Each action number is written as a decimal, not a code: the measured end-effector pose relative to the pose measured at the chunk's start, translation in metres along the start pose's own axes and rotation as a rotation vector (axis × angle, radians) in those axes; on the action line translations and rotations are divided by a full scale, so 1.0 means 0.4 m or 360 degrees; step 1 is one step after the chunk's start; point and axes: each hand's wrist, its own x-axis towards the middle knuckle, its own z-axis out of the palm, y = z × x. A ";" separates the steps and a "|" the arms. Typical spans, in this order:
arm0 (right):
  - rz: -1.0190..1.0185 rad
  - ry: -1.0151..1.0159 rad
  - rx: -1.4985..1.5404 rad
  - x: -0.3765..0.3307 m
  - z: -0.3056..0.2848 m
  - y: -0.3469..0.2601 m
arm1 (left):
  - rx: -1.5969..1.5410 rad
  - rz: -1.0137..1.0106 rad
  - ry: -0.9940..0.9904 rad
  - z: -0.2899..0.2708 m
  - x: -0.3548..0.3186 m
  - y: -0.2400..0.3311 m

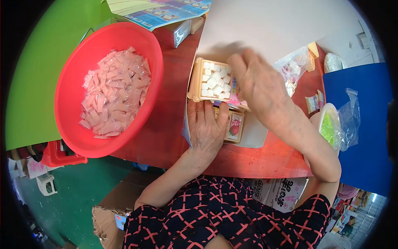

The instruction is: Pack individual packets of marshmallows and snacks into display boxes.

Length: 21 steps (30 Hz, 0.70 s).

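A pale yellow wooden tray holds several small white cubes on the left of a large white sheet. My left hand lies with its fingers stretched out, the tips at the tray's near edge. Partly under that hand is a second wooden tray with picture tiles, one showing a strawberry. My right hand hovers over the first tray's right side, beside a pink printed piece. Motion smears its fingertips, so anything between them is hidden.
At left stands a big red basin of pink wrapped pieces. Printed sheets lie at the back. Right of me are a clear plastic bag and a white tub with green contents. The red table's near edge meets my body.
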 end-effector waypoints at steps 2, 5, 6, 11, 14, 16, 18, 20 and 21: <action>-0.0029 -0.0049 0.0024 -0.026 0.019 -0.028 | 0.0060 0.0000 -0.0017 -0.005 -0.001 0.002; -0.0115 -0.0102 -0.0053 -0.052 0.021 -0.036 | 0.0100 -0.0002 -0.0038 -0.012 0.001 0.006; -0.0116 -0.0069 -0.0060 -0.057 0.027 -0.031 | 0.0074 -0.0006 -0.0053 -0.009 0.002 0.007; -0.0119 -0.0191 -0.0436 -0.039 0.072 -0.040 | -0.0014 -0.0005 -0.0168 -0.025 0.007 0.004; -0.0172 -0.0138 -0.0586 -0.037 0.090 -0.035 | -0.0043 -0.0020 -0.0126 -0.025 0.003 0.010; -0.0223 -0.0129 -0.0685 -0.040 0.098 -0.025 | -0.0040 -0.0124 -0.0091 -0.030 0.003 0.021; -0.0235 -0.0150 -0.0677 -0.038 0.102 -0.026 | -0.0011 -0.0079 -0.0127 -0.035 0.004 0.025; -0.0243 -0.0165 -0.0681 -0.037 0.105 -0.018 | 0.0014 -0.0026 -0.0150 -0.045 0.003 0.028; -0.0307 -0.0082 -0.0668 -0.040 0.108 -0.006 | -0.0031 0.0058 -0.0113 -0.057 -0.004 0.031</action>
